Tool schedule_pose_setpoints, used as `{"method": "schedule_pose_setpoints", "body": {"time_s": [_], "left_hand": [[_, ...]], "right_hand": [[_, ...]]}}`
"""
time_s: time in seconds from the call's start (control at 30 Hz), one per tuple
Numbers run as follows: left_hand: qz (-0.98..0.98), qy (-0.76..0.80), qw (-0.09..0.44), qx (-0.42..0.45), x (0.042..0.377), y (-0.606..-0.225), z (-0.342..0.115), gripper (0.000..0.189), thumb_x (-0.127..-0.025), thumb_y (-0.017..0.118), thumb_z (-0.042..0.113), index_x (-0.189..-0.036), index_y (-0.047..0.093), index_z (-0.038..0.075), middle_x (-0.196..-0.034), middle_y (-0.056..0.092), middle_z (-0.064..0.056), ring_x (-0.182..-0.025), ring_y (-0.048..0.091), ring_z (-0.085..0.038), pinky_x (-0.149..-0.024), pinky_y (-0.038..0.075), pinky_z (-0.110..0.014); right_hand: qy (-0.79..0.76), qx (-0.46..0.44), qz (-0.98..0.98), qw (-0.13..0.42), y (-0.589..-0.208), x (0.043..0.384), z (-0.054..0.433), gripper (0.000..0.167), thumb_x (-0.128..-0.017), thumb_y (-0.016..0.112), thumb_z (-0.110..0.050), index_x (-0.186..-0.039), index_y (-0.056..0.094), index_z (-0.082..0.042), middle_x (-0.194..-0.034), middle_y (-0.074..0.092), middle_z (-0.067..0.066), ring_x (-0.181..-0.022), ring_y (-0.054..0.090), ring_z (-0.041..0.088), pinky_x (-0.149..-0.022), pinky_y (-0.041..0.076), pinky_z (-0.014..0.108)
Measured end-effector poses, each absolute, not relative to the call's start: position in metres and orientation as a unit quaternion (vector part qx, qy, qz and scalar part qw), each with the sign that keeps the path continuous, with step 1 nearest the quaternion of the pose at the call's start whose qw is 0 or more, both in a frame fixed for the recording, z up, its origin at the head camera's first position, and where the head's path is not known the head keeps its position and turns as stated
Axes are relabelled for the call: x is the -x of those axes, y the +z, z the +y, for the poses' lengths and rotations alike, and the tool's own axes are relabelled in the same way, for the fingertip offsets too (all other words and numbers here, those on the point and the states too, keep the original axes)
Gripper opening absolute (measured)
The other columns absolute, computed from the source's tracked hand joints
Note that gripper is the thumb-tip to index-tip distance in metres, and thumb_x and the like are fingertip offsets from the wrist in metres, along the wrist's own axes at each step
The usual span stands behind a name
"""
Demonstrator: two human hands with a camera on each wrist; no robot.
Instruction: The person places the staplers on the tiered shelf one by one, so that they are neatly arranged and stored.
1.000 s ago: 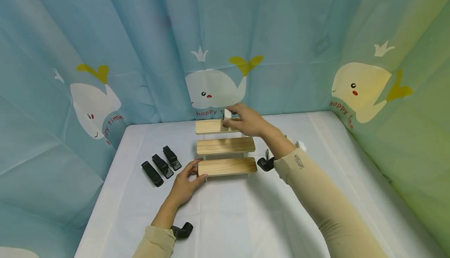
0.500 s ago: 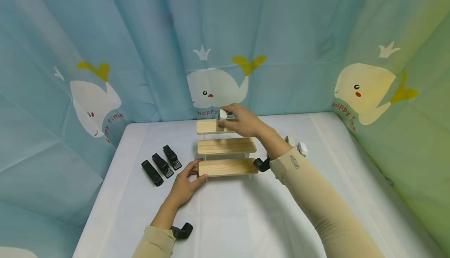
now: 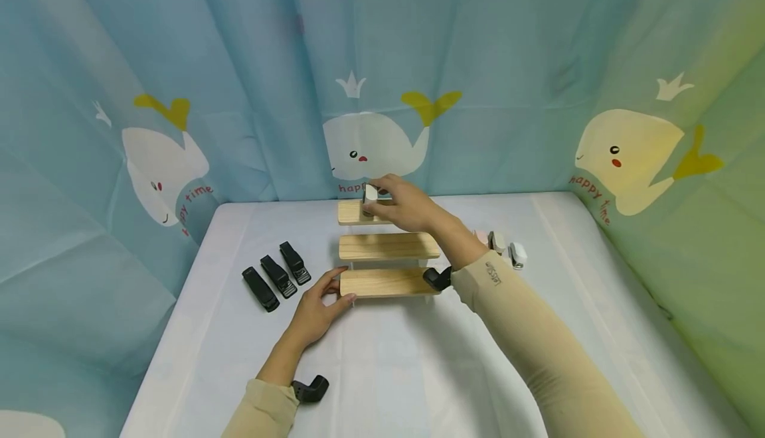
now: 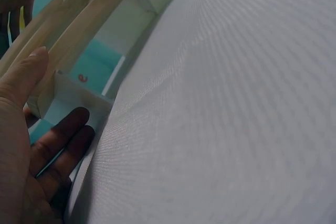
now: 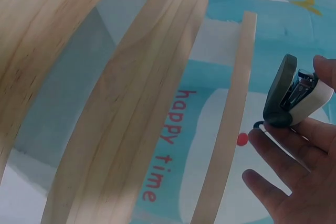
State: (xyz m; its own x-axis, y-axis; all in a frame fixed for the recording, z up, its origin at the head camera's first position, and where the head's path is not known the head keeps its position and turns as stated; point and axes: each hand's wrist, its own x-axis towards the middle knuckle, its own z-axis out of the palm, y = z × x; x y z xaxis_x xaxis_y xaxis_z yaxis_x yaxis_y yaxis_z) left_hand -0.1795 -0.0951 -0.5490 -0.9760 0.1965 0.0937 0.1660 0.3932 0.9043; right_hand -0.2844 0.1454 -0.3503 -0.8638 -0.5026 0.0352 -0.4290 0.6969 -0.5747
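Note:
A small stapler (image 5: 279, 92), dark grey-green on one side and white on the other, is held by my right hand (image 3: 409, 207) between thumb and fingers. In the head view it overlaps the top board (image 3: 349, 213) of a three-step wooden shelf, left of that board's middle. My left hand (image 3: 313, 315) grips the left end of the lowest board (image 3: 382, 283). Its thumb (image 4: 34, 69) lies against the board's front, with other fingers beside the pale side support (image 4: 79, 98). The right part of the top board is hidden behind my right hand.
Three long black objects (image 3: 277, 277) with ridged ends lie in a row left of the shelf. Right of it are several small staplers, among them a white one (image 3: 517, 255) and a cream one (image 3: 497, 242). A whale-print curtain (image 3: 269, 79) hangs behind the white table (image 3: 382, 371).
My right hand has moved left along the top board with the stapler. The left hand keeps its place on the lowest board. The head view has shifted slightly.

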Motion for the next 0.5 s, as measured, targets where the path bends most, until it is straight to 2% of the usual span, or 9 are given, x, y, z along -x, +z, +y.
{"method": "schedule_pose_setpoints", "body": {"time_s": [0.3,0.5], "left_hand": [[0.835,0.540,0.021,-0.106,0.181,-0.545,-0.095,0.065,-0.089,0.080,0.047,-0.148,0.052,0.041,-0.116,0.075,0.006,-0.119,0.068,-0.019,-0.112,0.043,-0.055],[0.835,0.539,0.017,-0.109,0.181,-0.546,-0.096,0.068,-0.089,0.080,0.047,-0.149,0.052,0.036,-0.117,0.075,0.005,-0.120,0.067,-0.021,-0.112,0.043,-0.056]], "right_hand": [[-0.286,0.264,0.919,0.059,-0.352,0.287,0.134,0.065,-0.105,0.058,-0.047,-0.158,0.042,-0.013,-0.151,0.051,0.011,-0.139,0.052,0.030,-0.113,0.045,0.050],[-0.291,0.266,0.917,0.064,-0.353,0.288,0.129,0.063,-0.105,0.058,-0.046,-0.157,0.044,-0.014,-0.150,0.052,0.011,-0.139,0.054,0.032,-0.112,0.046,0.051]]}}
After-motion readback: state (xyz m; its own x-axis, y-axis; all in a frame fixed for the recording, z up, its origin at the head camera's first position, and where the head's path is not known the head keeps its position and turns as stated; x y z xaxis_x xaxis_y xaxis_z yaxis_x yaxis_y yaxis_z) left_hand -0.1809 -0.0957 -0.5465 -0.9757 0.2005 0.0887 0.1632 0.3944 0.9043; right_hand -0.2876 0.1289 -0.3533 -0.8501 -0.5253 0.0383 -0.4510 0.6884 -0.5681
